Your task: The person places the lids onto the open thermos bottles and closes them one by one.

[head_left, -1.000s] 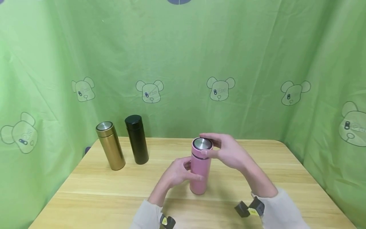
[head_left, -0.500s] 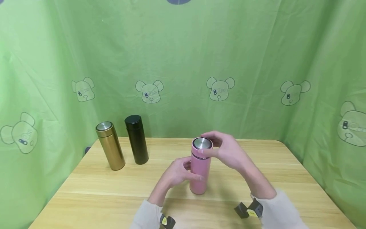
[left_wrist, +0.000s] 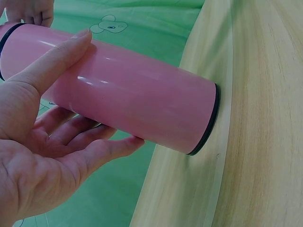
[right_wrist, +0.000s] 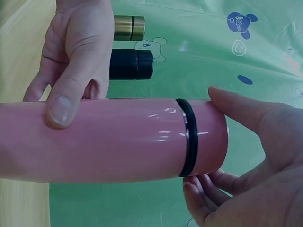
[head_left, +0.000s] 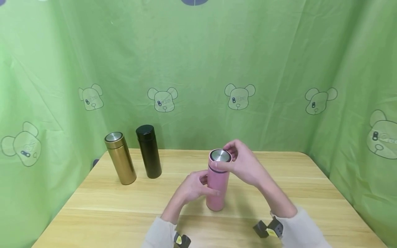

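Observation:
A pink thermos flask [head_left: 218,181] stands upright on the table; its pink lid [right_wrist: 210,142] has a silver disc on top, and a black ring runs between lid and body. My left hand [head_left: 193,187] holds the body from the left, thumb across the near side and fingers behind, as the left wrist view also shows. Around the lid, my right hand [head_left: 248,167] has its thumb on the near side and its curled fingers on the far right side. The flask's black base edge [left_wrist: 208,125] sits on the wood.
A gold thermos flask [head_left: 122,163] with a silver-topped lid stands at the table's left. To its right is a black thermos flask [head_left: 149,155]. A green curtain [head_left: 198,69] with bear faces hangs behind and beside the wooden table [head_left: 102,213].
My right hand has turned about the lid: its thumb slid left across the near side and its fingers drew back to the right. The left hand and flask body stay put.

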Tool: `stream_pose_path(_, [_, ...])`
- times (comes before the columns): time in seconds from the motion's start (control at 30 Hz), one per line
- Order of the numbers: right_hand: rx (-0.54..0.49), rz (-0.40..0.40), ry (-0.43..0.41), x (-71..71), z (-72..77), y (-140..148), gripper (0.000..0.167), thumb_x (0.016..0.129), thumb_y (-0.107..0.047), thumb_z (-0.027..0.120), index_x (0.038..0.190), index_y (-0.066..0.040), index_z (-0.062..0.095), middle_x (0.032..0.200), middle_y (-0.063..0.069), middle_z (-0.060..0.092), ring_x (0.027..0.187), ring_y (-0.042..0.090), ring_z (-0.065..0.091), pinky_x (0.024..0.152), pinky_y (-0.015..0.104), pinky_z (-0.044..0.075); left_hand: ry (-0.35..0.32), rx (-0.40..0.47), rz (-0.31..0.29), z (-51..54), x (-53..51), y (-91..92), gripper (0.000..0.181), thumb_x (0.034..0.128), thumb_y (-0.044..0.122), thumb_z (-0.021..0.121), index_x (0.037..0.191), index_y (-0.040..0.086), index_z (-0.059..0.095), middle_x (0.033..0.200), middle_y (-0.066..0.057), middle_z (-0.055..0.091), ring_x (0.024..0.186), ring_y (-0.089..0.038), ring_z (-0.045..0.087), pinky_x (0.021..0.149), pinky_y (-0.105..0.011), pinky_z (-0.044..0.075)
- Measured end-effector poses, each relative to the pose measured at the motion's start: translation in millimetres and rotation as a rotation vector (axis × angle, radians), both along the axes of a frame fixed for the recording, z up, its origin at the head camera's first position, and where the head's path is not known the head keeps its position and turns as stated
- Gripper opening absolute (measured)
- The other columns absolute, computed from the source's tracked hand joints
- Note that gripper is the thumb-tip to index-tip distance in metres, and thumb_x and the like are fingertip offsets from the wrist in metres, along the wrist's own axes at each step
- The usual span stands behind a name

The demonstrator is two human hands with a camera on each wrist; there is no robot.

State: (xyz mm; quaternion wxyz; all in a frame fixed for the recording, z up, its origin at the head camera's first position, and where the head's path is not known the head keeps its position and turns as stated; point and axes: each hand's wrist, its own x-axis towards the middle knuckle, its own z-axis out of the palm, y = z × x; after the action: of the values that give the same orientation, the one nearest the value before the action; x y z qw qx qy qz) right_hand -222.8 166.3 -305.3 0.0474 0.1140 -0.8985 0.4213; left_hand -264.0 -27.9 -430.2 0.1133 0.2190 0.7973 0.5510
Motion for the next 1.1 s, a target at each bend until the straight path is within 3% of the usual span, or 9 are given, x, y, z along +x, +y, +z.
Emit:
stream_pose_path(0.13, [0.029, 0.042, -0.015, 0.9, 5.7, 3.7, 0.077, 0.084, -0.046, 0.08, 0.14, -0.005, 0.048, 0.131, 0.015, 0.057, 0.121, 0.033, 0.056, 0.096, 0.047, 0.052, -0.003, -0.003, 0.002, -0.2, 0.5, 0.1, 0.065, 0.074, 0.031, 0.09, 0.133, 0.029, 0.064, 0.133, 0.001, 0.068, 0.127, -0.022, 0.062, 0.109, -0.047, 0.049])
stream_pose_path(0.27, [-0.013, 0.101, -0.014, 1.4, 13.0, 8.2, 0.066, 0.09, -0.043, 0.075, 0.145, -0.015, 0.052, 0.148, 0.013, 0.053, 0.141, 0.039, 0.045, 0.111, 0.06, 0.042, -0.006, -0.014, 0.013, 0.5, 0.9, -0.6, 0.066, 0.0731, 0.035, 0.091, 0.133, 0.03, 0.064, 0.134, 0.002, 0.068, 0.127, -0.021, 0.062, 0.11, -0.049, 0.048])
stream_pose_path(0.4, [-0.05, 0.2, -0.057, 0.9, 16.4, 10.0, 0.062, 0.092, -0.033, 0.074, 0.147, -0.013, 0.051, 0.152, 0.013, 0.051, 0.147, 0.038, 0.04, 0.116, 0.059, 0.037, -0.007, -0.025, 0.018, 0.2, 0.7, -1.0, 0.068, 0.0728, 0.037, 0.091, 0.135, 0.03, 0.063, 0.135, 0.002, 0.068, 0.128, -0.021, 0.062, 0.111, -0.05, 0.047])
stream_pose_path(0.53, [-0.057, 0.273, -0.108, 0.2, 16.2, 10.8, 0.065, 0.093, -0.024, 0.073, 0.15, -0.007, 0.047, 0.15, 0.015, 0.053, 0.143, 0.036, 0.046, 0.115, 0.055, 0.041, -0.005, -0.03, 0.019, -0.3, 0.4, -0.9, 0.069, 0.0727, 0.038, 0.091, 0.135, 0.03, 0.063, 0.135, 0.002, 0.067, 0.128, -0.021, 0.061, 0.111, -0.05, 0.047])
stream_pose_path(0.73, [-0.074, 0.252, -0.11, -2.0, 12.0, 11.1, 0.065, 0.089, -0.021, 0.077, 0.146, -0.005, 0.051, 0.144, 0.014, 0.058, 0.136, 0.033, 0.054, 0.111, 0.051, 0.047, -0.009, -0.021, 0.018, 0.1, 0.4, -0.8, 0.069, 0.0727, 0.037, 0.091, 0.136, 0.029, 0.063, 0.136, 0.001, 0.067, 0.129, -0.022, 0.061, 0.111, -0.049, 0.047])
stream_pose_path(1.1, [-0.098, 0.106, -0.049, -7.0, -0.5, 3.5, 0.065, 0.078, -0.032, 0.088, 0.129, -0.007, 0.057, 0.119, 0.009, 0.067, 0.111, 0.025, 0.064, 0.094, 0.04, 0.055, -0.005, -0.025, 0.014, 0.0, 1.2, -0.6, 0.069, 0.0726, 0.036, 0.091, 0.135, 0.031, 0.063, 0.136, 0.002, 0.067, 0.13, -0.022, 0.06, 0.112, -0.05, 0.046])
